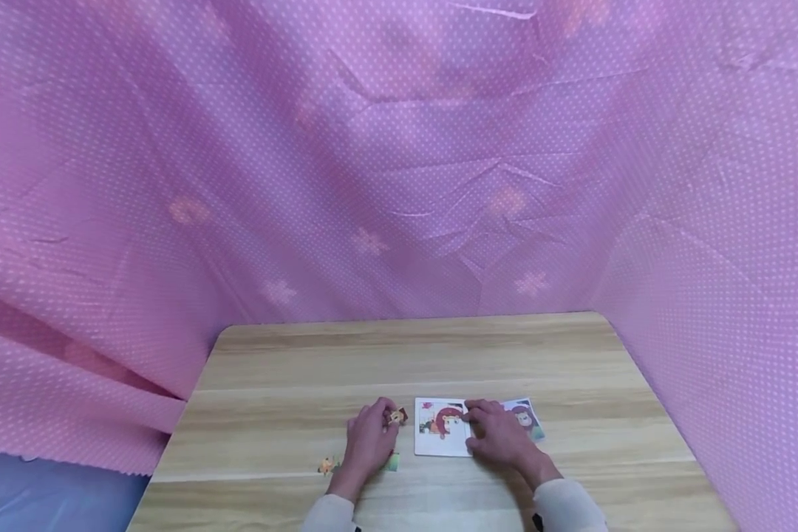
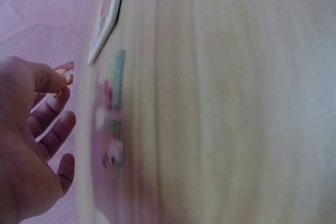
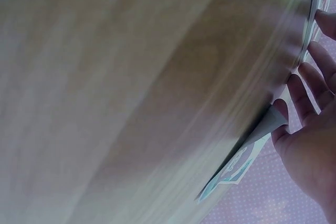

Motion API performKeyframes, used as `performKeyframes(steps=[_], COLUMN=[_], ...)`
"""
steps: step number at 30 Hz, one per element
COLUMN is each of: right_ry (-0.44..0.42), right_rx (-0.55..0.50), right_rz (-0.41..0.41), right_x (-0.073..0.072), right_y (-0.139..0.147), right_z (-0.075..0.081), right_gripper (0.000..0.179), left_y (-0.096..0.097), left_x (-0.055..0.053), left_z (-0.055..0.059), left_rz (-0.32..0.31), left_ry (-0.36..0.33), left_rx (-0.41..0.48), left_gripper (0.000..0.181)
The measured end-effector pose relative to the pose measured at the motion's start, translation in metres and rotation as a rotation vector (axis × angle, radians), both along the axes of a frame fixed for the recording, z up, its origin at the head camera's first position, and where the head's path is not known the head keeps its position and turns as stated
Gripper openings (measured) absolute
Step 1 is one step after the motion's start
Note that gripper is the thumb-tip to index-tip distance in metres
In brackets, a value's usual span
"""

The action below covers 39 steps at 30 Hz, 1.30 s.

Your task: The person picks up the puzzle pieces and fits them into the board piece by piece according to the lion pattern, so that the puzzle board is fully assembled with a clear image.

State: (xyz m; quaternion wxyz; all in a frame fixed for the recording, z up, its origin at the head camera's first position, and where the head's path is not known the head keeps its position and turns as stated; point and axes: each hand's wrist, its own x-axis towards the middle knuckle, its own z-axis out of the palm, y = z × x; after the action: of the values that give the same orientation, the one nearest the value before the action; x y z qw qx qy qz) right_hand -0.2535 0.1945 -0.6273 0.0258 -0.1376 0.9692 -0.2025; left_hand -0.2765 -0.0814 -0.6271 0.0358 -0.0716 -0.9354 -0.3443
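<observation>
My left hand [image 1: 371,437] pinches a small puzzle piece [image 1: 397,416] with yellow and dark red on it, between thumb and forefinger. In the left wrist view the piece [image 2: 69,72] shows at the fingertips, held above the table. Just right of it lies a white square puzzle board [image 1: 432,445], its picture of a red-maned lion partly filled in. The fingertips of my right hand [image 1: 499,434] rest on the board's right side, fingers spread. A picture card [image 1: 525,417] with a lion on it lies partly under that hand, bent up near the little finger in the right wrist view.
Loose puzzle pieces lie near my left wrist: a yellow one [image 1: 328,465] to its left and a green one [image 1: 393,462] to its right. The wooden table [image 1: 273,362] is enclosed by pink dotted cloth [image 1: 399,185] at the back and sides.
</observation>
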Motion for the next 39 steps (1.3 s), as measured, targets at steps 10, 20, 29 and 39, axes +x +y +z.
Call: performKeyframes(steps=[10,20,29,39], right_ry=[0.003,-0.011,-0.009,0.048], right_rx=[-0.003,0.003,0.003,0.03], right_rz=[0.012,0.02,0.017,0.044], right_x=[0.002,0.002,0.003,0.001], right_y=[0.001,0.004,0.005,0.004], right_z=[0.002,0.001,0.002,-0.002], right_gripper=[0.046,0.047,0.045,0.046], left_y=[0.023,0.038,0.05,0.061], left_x=[0.002,0.004,0.007,0.003], left_z=[0.01,0.001,-0.002,-0.006], left_rz=[-0.086,-0.126,-0.175,-0.222], left_ry=[0.036,0.001,0.014,0.036], left_rx=[0.017,0.005,-0.011,-0.032], left_gripper=[0.019,0.017,0.013,0.014])
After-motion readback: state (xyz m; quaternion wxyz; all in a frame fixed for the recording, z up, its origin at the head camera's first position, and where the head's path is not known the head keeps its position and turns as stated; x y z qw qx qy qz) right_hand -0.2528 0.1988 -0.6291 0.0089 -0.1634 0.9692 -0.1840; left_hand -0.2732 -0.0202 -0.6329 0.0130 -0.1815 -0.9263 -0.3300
